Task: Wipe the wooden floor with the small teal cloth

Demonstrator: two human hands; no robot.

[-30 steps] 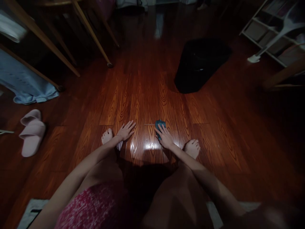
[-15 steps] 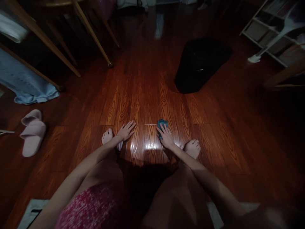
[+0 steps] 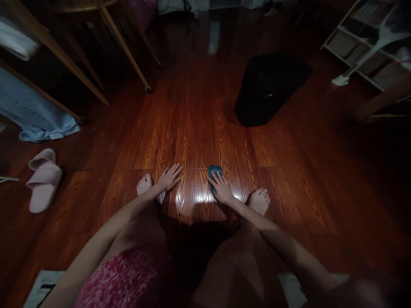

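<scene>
On the glossy wooden floor [image 3: 205, 141] lies a small teal cloth [image 3: 214, 170]. My right hand [image 3: 221, 187] rests flat over it, fingers spread, with the cloth's far part showing beyond the fingertips. To its left, my left hand [image 3: 168, 177] lies palm down on the floor with its fingers apart, holding nothing. A small pale thing [image 3: 161, 197] shows beneath the left wrist; what it is cannot be made out. My bare feet stand outside both hands.
A black bin [image 3: 269, 90] stands ahead to the right. Pink slippers [image 3: 45, 184] lie at the left, below blue fabric [image 3: 35, 111] and wooden chair legs [image 3: 128, 51]. A white shelf [image 3: 362, 40] is at the far right.
My right hand and the teal cloth under it have slid slightly left and toward me. My left hand has stayed in place.
</scene>
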